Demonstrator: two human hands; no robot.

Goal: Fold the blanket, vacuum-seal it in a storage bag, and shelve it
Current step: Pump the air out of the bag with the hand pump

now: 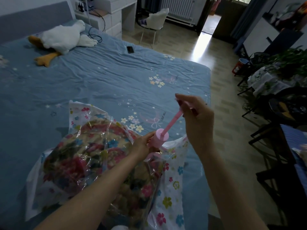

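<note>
A folded floral blanket [86,156] lies inside a clear storage bag [171,196] printed with flowers, on the near part of the bed. A pink hand pump [160,138] stands on the bag near its right side. My left hand [142,146] grips the pump's cylinder. My right hand [196,117] is raised above it and grips the handle at the top of the pink plunger rod [171,124], which is drawn out and slants up to the right.
The bed [99,77] has a blue sheet; a white plush goose [61,39] and a black phone [130,49] lie at its far end. A white chair [156,22] stands beyond. Dark racks with plants [274,83] line the right side across a tiled floor strip.
</note>
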